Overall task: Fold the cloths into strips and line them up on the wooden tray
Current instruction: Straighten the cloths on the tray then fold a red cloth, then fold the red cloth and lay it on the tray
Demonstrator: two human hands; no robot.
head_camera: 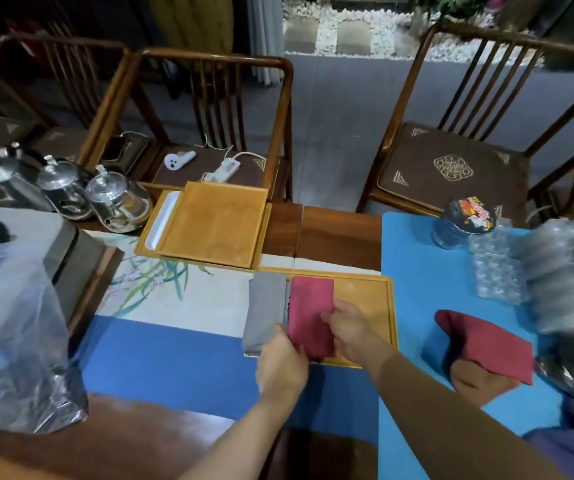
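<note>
Red strip [311,315] pinched by left hand [280,367] and right hand [348,329]; best squared flush beside grey strip [266,311] on wooden tray [365,292].

- We are taking the wooden tray [365,296] as our landmark: two folded cloths [267,311] are lying side by side on its left part.
- Behind it, to the left, a second tray [209,226] is sitting.
- Right of it, another cloth [486,344] is lying on the mat [424,265].
- Kettles [116,199] are standing far left, behind.
</note>
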